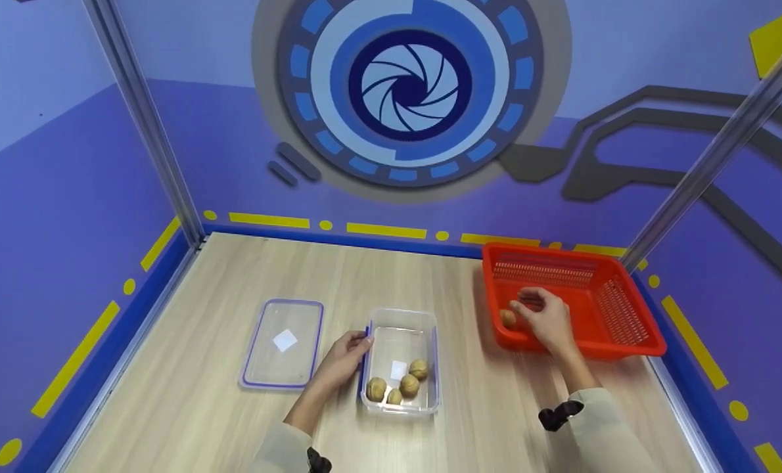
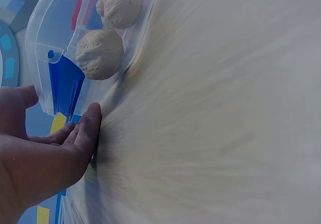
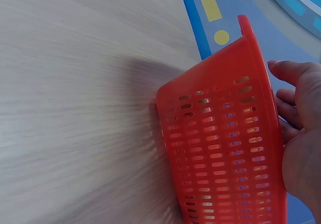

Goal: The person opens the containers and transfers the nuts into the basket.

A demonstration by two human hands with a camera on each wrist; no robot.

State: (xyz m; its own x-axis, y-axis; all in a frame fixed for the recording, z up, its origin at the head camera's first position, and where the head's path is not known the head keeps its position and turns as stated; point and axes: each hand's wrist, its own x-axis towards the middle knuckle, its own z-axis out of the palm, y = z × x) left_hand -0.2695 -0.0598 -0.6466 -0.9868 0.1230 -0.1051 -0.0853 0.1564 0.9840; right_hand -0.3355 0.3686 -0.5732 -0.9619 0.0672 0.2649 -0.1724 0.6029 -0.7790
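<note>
My left hand is at the left side of a clear plastic container, holding it near its blue side latch. Several walnuts lie at the container's near end; two walnuts show through its wall in the left wrist view. Over the red basket reaches my right hand, its thumb and fingers curved and apart with nothing visible between them. A walnut lies in the basket's left part, just left of that hand. In the right wrist view, the basket's wall hides the fingers' lower part.
A clear lid with a purple rim lies flat on the wooden table, left of the container. Behind the table stands a blue-purple printed wall, with metal posts at the corners.
</note>
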